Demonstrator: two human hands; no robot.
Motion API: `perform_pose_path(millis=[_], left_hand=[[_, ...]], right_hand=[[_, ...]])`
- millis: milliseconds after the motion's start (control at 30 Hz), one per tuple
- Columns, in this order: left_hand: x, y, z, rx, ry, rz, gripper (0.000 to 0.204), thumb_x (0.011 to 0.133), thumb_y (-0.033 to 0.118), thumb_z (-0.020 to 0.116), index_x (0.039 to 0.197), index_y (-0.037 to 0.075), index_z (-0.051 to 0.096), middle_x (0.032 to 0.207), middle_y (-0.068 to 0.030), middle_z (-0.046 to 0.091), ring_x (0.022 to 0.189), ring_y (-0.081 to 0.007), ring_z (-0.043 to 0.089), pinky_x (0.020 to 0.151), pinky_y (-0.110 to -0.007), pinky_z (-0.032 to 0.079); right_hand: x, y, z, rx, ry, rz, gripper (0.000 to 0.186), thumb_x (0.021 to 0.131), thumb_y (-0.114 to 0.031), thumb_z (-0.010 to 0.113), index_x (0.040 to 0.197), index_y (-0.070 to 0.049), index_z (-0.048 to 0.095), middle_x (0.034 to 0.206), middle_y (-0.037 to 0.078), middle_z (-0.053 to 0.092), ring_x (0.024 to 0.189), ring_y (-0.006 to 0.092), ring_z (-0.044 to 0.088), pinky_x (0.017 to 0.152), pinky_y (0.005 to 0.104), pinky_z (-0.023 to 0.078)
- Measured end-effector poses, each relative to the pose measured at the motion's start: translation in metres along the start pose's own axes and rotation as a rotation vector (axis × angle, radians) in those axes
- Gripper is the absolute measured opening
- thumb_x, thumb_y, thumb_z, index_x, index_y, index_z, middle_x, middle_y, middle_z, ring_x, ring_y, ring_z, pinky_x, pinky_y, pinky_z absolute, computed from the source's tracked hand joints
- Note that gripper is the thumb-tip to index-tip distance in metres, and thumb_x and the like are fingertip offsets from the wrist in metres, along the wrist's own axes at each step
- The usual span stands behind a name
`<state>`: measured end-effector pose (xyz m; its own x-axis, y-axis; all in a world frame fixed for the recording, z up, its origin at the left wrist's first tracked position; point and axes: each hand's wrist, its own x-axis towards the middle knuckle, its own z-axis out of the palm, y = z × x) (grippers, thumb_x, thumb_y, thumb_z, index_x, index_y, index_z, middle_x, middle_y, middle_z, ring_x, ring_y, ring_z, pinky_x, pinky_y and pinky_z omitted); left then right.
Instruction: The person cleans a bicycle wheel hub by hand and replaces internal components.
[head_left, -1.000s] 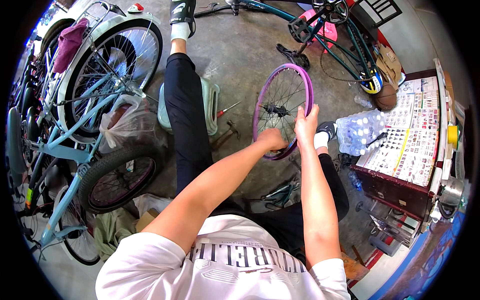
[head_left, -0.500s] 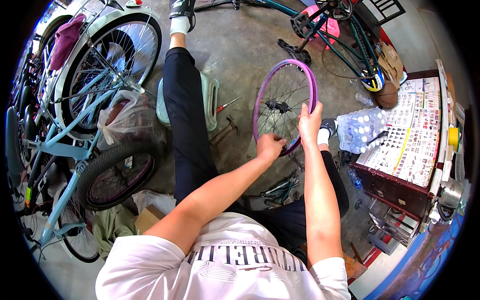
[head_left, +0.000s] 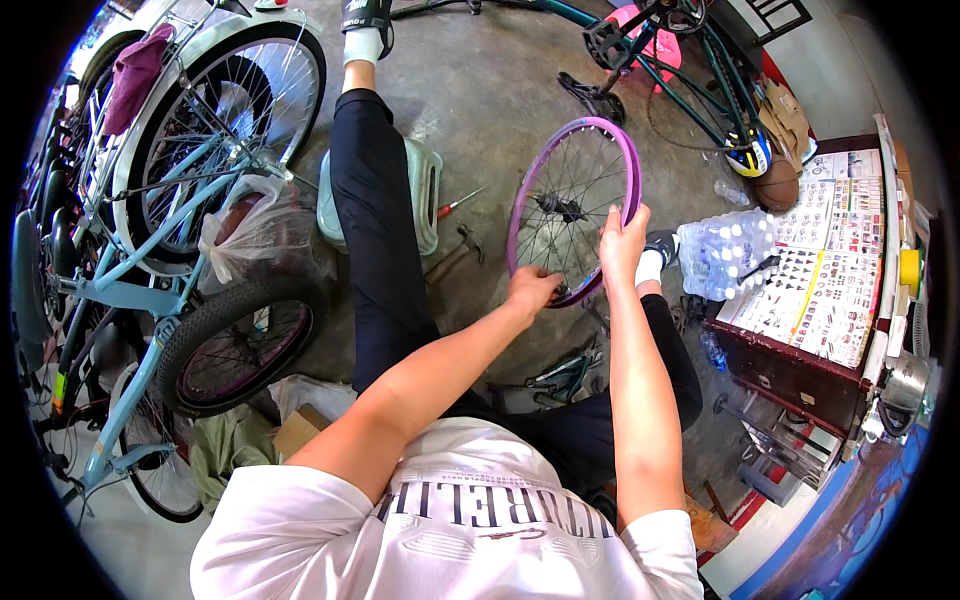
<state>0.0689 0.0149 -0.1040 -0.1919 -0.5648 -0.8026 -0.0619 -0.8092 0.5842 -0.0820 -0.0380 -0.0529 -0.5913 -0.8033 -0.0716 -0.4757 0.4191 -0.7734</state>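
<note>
One purple wheel (head_left: 560, 207) tilts between the fingers, its long visible axis running near to far, leaning right; its one hub (head_left: 557, 206) points crosswise. The right hand (head_left: 624, 245) wraps its right side; the left hand (head_left: 533, 289) bends fingers at its near edge (their hold I cannot tell). Leftward beyond those lie one hammer (head_left: 462, 250) and one screwdriver (head_left: 453, 207).

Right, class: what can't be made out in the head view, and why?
All in head view:
Whether the left hand pinches anything small by the purple wheel: its fingers block the view.
Rim beneath the right hand: covered by its grip.
Pale green plastic item, middle part: behind black trouser leg.
Contents of the plastic bag: obscured by its creases.
Left shoe, toe: cut off by upper edge.
Printed sheets, details: too small.
</note>
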Motion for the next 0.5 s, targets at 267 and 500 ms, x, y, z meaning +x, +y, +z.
perform_pose_path(millis=[267,500], left_hand=[[0.015,-0.016,-0.017,0.350,0.132,0.181,0.027,0.087,0.017,0.076,0.108,0.001,0.076,0.091,-0.0109,0.076,0.071,-0.0160,0.072,0.067,-0.032,0.056],[0.026,-0.019,-0.015,0.443,0.021,0.149,0.030,0.087,0.021,0.079,0.109,0.000,0.076,0.094,-0.0105,0.077,0.075,-0.0166,0.073,0.070,-0.033,0.058]], right_hand=[[0.000,0.000,-0.003,0.103,-0.012,-0.039,0.031,0.102,-0.019,0.060,0.124,-0.002,0.047,0.080,0.013,0.063,0.064,0.0220,0.063,0.061,0.0387,0.049],[-0.006,-0.002,-0.004,0.115,-0.040,-0.043,0.030,0.102,-0.018,0.060,0.123,0.000,0.049,0.082,0.014,0.065,0.065,0.0224,0.064,0.063,0.0379,0.051]])
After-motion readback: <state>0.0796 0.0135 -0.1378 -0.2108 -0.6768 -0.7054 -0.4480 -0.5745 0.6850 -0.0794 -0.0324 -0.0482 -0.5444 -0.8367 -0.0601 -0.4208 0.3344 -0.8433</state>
